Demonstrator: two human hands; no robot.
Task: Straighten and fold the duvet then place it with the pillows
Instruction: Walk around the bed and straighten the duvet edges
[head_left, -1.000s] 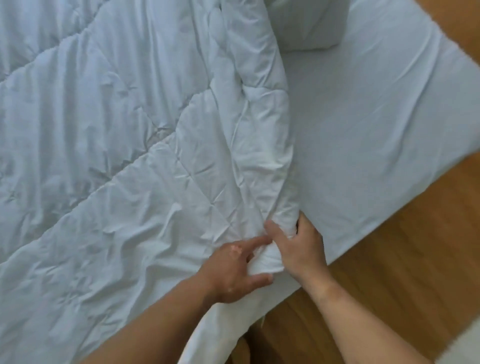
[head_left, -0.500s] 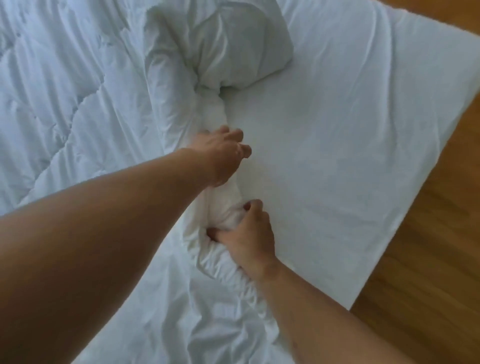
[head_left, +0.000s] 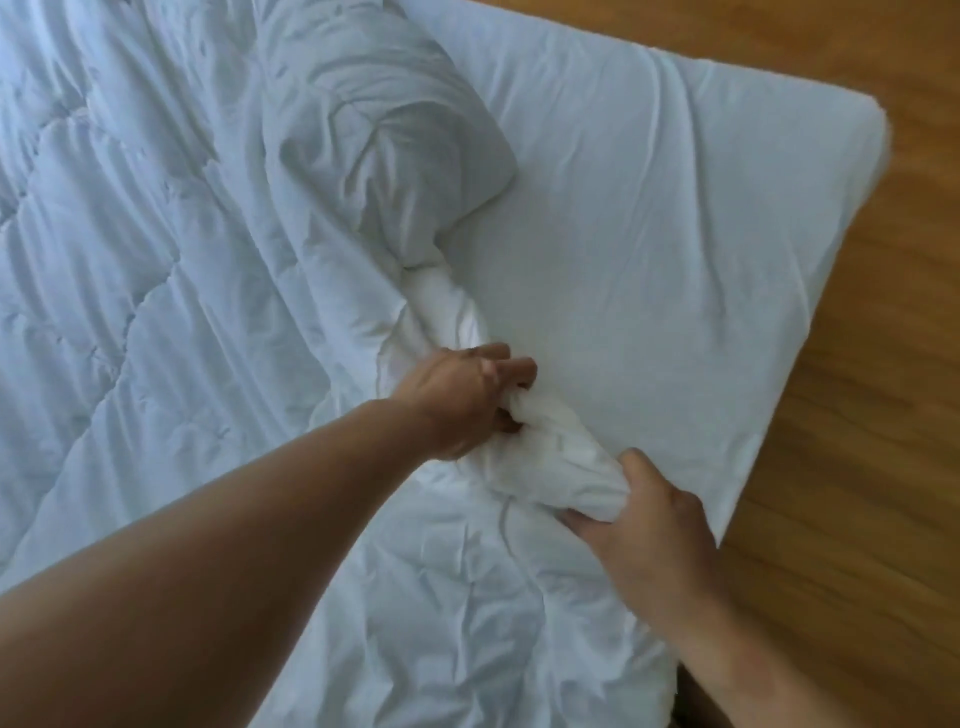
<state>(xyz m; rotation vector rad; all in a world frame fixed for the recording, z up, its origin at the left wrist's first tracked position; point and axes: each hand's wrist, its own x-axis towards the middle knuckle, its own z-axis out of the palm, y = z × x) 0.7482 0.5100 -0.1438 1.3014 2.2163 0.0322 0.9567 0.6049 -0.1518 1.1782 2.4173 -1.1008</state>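
Note:
A white quilted duvet (head_left: 135, 270) covers the left and middle of the bed. Its right edge is bunched into a twisted roll running from a puffy lump (head_left: 384, 135) at the top down toward me. My left hand (head_left: 462, 400) is closed around the roll at mid-frame. My right hand (head_left: 639, 514) grips the same roll lower down, near the bed's corner. No pillow is clearly in view.
The white fitted sheet on the mattress (head_left: 649, 249) lies bare to the right of the roll. The mattress corners end at a wooden floor (head_left: 857, 467), which fills the right side and top right.
My left hand reached up along the duvet's edge away from my right hand, then both gathered the edge into a roll. The view shifted toward the bed's far right corner.

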